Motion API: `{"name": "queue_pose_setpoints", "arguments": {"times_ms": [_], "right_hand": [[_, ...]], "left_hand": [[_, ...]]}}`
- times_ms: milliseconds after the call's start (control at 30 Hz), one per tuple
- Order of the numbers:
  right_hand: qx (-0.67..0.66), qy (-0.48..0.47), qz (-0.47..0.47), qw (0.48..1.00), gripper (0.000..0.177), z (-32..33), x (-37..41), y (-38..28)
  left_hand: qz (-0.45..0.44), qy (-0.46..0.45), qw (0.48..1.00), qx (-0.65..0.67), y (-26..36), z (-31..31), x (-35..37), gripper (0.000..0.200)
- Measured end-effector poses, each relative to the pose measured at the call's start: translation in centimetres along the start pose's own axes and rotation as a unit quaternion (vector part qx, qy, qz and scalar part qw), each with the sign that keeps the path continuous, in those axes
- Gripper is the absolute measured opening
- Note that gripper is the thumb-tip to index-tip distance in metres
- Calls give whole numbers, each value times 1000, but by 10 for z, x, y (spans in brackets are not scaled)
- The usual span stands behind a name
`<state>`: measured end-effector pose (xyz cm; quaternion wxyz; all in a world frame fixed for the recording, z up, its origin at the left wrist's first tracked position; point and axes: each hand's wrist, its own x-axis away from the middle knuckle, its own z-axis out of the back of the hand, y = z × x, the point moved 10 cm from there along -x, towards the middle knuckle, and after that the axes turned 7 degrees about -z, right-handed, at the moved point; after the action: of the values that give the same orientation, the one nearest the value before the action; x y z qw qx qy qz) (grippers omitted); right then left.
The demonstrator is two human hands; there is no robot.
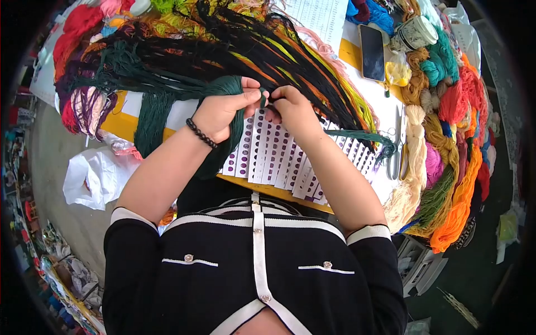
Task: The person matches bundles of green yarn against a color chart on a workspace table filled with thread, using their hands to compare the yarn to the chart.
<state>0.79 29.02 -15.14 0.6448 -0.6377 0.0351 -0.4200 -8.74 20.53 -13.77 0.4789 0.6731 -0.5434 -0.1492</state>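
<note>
My left hand, with a dark beaded bracelet at the wrist, is closed around a thick hank of dark green thread. The hank drapes over that hand and hangs down on both sides of the wrist. Close beside it, my right hand has its fingertips pinched together at a green strand by the left thumb. Its fingertips are partly hidden. A thinner green bundle trails out to the right from behind my right forearm. Below both hands lie paper strips with purple dots.
Long black, orange and yellow thread bundles cover the table's back. At right are scissors, a phone, a paper cup and several coloured hanks. A white plastic bag hangs off the left side.
</note>
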Motion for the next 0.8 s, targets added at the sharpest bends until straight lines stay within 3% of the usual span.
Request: {"name": "queue_pose_setpoints", "arguments": {"times_ms": [67, 100, 133, 200, 233, 300, 333, 400, 433, 533, 600, 667, 700, 733, 800], "right_hand": [[-260, -46, -88, 961, 12, -2, 1, 11], [-286, -59, -95, 952, 13, 0, 2, 12], [-285, -58, -95, 952, 13, 2, 2, 13], [-282, -71, -83, 953, 11, 1, 1, 10], [-283, -73, -83, 953, 11, -2, 0, 11], [-131, -27, -64, 989, 11, -2, -5, 11], [-135, -29, -65, 988, 11, -4, -5, 12], [18, -4, -49, 999, 14, -2, -5, 7], [35, 6, -46, 998, 22, -2, -10, 14], [125, 27, -23, 991, 24, 0, -10, 9], [117, 18, -31, 993, 24, 0, -7, 5], [107, 10, -37, 993, 25, -1, -7, 5], [115, 17, -16, 993, 20, -2, -10, 3], [124, 24, 4, 992, 16, -4, -10, 1], [147, 53, 32, 987, 15, -5, -3, -4]], "left_hand": [[-56, 5, 989, -134, 5, -2, -2, 24], [-58, 3, 968, -243, -1, 1, -7, 30], [-149, -38, 928, -340, 3, -7, -10, 32], [-258, -81, 870, -413, 9, -26, -5, 30], [-257, -80, 869, -414, 16, -25, -4, 30], [-125, -13, 893, -433, 21, 3, -6, 24], [-104, 21, 940, -324, 26, 22, -6, 24], [-50, 115, 982, -141, 39, 61, -2, 25], [-64, 107, 984, -128, 54, 71, 2, 25], [-77, 138, 984, -76, 107, 109, 21, 27], [-124, -2, 984, 128, 154, 129, 25, 28], [-246, 102, 941, 209, 195, 140, 49, 31], [-286, 193, 917, 200, 208, 159, 55, 34], [-288, 192, 917, 198, 207, 158, 58, 34], [-174, 285, 940, 72, 172, 172, 60, 35]]}}
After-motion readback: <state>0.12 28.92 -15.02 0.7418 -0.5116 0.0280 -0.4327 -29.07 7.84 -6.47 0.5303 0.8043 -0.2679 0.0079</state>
